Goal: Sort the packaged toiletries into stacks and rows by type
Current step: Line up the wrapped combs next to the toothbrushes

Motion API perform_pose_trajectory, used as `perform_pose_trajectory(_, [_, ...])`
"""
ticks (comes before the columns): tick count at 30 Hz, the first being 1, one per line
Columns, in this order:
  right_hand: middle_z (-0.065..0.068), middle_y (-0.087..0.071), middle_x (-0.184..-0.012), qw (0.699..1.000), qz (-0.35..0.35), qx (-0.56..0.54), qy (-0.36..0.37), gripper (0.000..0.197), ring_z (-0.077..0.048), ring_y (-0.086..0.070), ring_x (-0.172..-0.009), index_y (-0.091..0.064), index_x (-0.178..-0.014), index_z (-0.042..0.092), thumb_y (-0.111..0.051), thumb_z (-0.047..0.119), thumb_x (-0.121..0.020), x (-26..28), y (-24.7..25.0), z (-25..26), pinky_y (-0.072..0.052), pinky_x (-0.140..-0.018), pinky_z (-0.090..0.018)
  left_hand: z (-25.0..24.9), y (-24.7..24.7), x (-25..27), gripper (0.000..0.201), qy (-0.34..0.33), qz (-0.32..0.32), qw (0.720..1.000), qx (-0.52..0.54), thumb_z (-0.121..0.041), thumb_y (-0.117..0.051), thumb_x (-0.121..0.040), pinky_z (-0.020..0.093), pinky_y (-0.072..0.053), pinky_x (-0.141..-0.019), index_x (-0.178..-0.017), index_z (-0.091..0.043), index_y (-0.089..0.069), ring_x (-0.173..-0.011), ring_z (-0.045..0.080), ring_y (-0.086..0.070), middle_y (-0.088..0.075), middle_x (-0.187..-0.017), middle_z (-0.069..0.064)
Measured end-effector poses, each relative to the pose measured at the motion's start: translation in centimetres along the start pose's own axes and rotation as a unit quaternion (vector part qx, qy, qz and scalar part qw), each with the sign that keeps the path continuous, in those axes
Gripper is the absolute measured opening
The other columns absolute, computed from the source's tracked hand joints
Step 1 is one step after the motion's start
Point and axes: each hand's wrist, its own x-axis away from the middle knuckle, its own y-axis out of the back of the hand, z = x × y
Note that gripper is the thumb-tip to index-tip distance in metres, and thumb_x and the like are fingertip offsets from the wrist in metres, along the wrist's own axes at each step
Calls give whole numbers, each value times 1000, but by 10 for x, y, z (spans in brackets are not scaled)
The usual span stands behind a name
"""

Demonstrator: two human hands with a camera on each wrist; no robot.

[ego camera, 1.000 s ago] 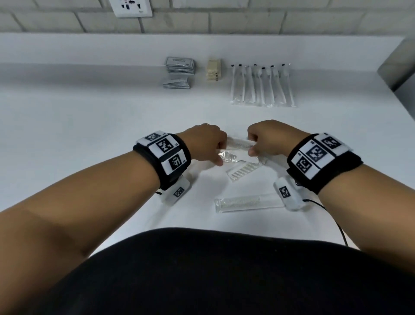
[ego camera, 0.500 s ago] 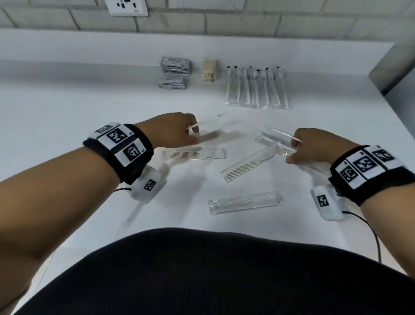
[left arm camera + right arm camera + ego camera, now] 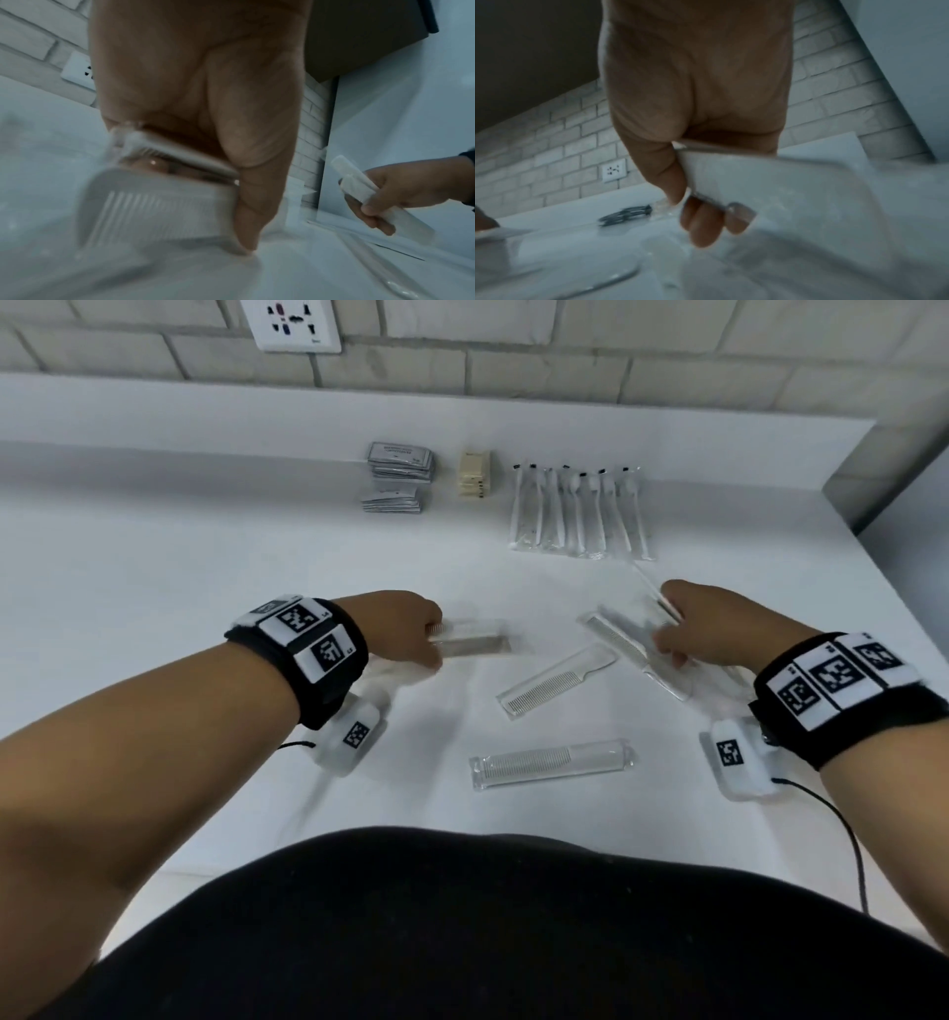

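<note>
Clear-wrapped white combs lie across the middle of the white counter (image 3: pixel 154 588). My left hand (image 3: pixel 436 644) pinches one packaged comb (image 3: pixel 475 640) by its end, low over the counter. In the left wrist view a second comb (image 3: pixel 159 213) sits against it under the thumb (image 3: pixel 246 223). My right hand (image 3: pixel 667 644) grips a bundle of packaged combs (image 3: pixel 624 634), and the right wrist view shows the fingers (image 3: pixel 706 223) curled round the wrapping (image 3: pixel 757 182). Two loose combs (image 3: pixel 557 680) (image 3: pixel 552 762) lie between my hands.
At the back stand two stacks of grey sachets (image 3: pixel 400 464) (image 3: pixel 391 500), a stack of small beige boxes (image 3: pixel 473 473) and a row of wrapped toothbrushes (image 3: pixel 580 510). A raised ledge and brick wall with a socket (image 3: pixel 290 323) close off the back. A cable (image 3: pixel 847 839) trails from my right wrist.
My hands drew apart, each taking combs. The left hand then lowered its comb down to the comb lying at the left. The right hand shifted slightly away with its bundle.
</note>
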Motion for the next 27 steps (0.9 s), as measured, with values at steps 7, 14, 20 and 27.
perform_pose_trajectory(7, [5, -50, -97, 971, 68, 126, 193, 33, -20, -54, -87, -55, -93, 24, -66, 50, -76, 8, -14, 61, -45, -75, -35, -4, 7, 40, 16, -30, -13, 990, 137, -21, -58, -86, 41, -51, -62, -88, -23, -42, -73, 26, -63, -69, -81, 3])
perform_pose_trajectory(14, [0, -55, -87, 939, 136, 267, 166, 28, -21, -53, -84, -58, -97, 17, -73, 28, -77, -5, -37, 101, -45, -72, -30, -49, 8, 72, 33, -112, 10, 980, 162, -18, -58, -90, 24, -45, -61, -114, -31, -40, -67, 16, -61, -67, -73, -7])
perform_pose_trajectory(20, [-2, -49, -78, 978, 70, 124, 155, 9, -21, -48, -71, -44, -89, 11, -53, 11, -86, -6, -24, 81, -35, -53, -28, -95, -17, 60, 3, -150, 24, 988, 2, -28, -43, -97, 31, -35, -67, -97, -25, -44, -78, 19, -47, -52, -88, -2])
perform_pose_trajectory(27, [-7, -58, -92, 997, -35, 73, 4, 32, -23, -54, -78, -54, -99, 10, -64, 37, -85, 4, -7, 21, -37, -63, -30, -128, -48, 46, 60, -127, 50, 990, -30, -51, -65, -81, 31, -40, -70, -127, -20, -42, -89, 22, -54, -48, -115, 1])
